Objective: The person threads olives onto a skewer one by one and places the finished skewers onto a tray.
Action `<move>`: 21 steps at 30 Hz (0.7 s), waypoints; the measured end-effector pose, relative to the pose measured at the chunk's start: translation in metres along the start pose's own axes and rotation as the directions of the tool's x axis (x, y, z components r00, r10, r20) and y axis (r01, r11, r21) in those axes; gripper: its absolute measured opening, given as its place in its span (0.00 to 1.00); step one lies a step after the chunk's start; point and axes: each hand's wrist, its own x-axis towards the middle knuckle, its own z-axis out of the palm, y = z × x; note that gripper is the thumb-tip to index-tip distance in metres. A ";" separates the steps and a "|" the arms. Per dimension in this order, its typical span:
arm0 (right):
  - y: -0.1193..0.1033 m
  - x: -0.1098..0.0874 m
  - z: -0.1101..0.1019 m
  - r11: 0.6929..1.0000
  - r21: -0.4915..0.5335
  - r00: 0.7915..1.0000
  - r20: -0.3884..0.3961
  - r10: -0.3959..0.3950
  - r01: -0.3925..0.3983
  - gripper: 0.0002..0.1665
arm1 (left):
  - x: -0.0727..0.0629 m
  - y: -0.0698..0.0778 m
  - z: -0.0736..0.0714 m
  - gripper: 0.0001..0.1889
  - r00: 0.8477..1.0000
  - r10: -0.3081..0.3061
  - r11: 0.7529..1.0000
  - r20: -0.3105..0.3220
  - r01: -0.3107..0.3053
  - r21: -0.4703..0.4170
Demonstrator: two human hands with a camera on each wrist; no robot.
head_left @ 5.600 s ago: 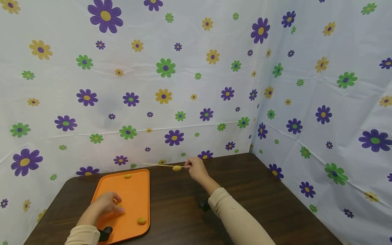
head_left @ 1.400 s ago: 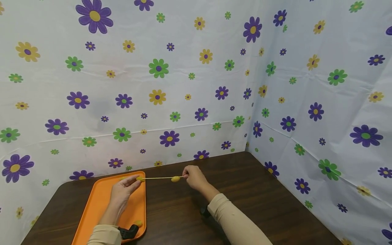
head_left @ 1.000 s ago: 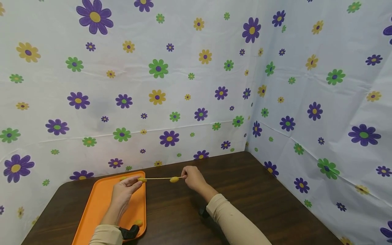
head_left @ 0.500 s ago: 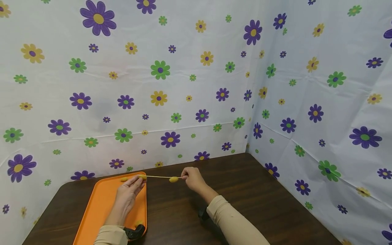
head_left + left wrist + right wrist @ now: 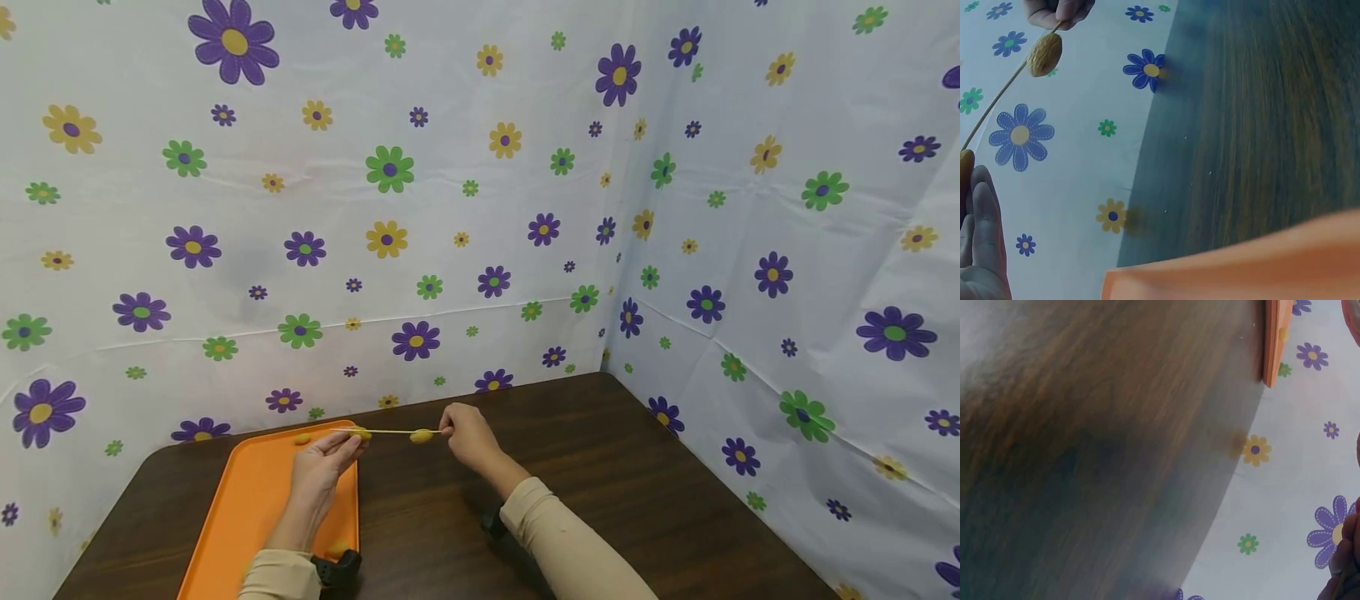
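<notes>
A thin straight wooden skewer point(image 5: 390, 431) is held level above the table. My right hand point(image 5: 472, 437) pinches its right end. Close beside those fingers, a tan, wrinkled oval piece like an almond in its shell point(image 5: 1044, 55) is threaded on the skewer. With thumb and fingertips my left hand point(image 5: 318, 471) pinches a second such piece point(image 5: 362, 433), which is on the skewer further left; the skewer's tip shows past it. Below the left hand lies an orange tray point(image 5: 247, 492). Only part of the right hand shows at the edge of the right wrist view.
Another oval piece point(image 5: 302, 439) rests at the tray's far end, and one more point(image 5: 337, 550) sits near its right front edge, partly hidden by the left wrist strap. The dark wooden table point(image 5: 427, 517) meets a flowered cloth point(image 5: 450, 192) behind and at the right.
Five seconds ago my left hand was over the tray. Since then it has come to pinch the second piece at the skewer's left part, and moves slowly rightward with it.
</notes>
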 end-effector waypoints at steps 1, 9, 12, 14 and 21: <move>-0.001 0.000 0.000 1.000 -0.004 1.000 -0.004 -0.004 0.003 0.15 | 0.000 0.000 0.001 0.24 1.000 -0.002 1.000 0.000 0.002 -0.005; -0.005 0.000 -0.001 1.000 -0.031 1.000 -0.014 0.003 -0.003 0.16 | -0.001 -0.004 0.009 0.23 1.000 0.008 0.999 0.001 -0.008 0.044; -0.007 0.000 -0.001 0.999 -0.039 1.000 -0.011 -0.003 0.003 0.16 | -0.002 -0.005 0.011 0.23 1.000 0.019 0.999 -0.005 -0.019 0.037; -0.007 0.000 -0.001 0.999 -0.042 1.000 -0.011 -0.004 0.003 0.16 | -0.002 -0.006 0.014 0.22 1.000 0.027 0.999 -0.009 -0.027 0.034; -0.010 0.000 0.000 0.999 -0.040 1.000 -0.012 0.012 -0.012 0.16 | -0.004 -0.007 0.023 0.20 0.999 0.049 0.998 -0.007 -0.048 0.051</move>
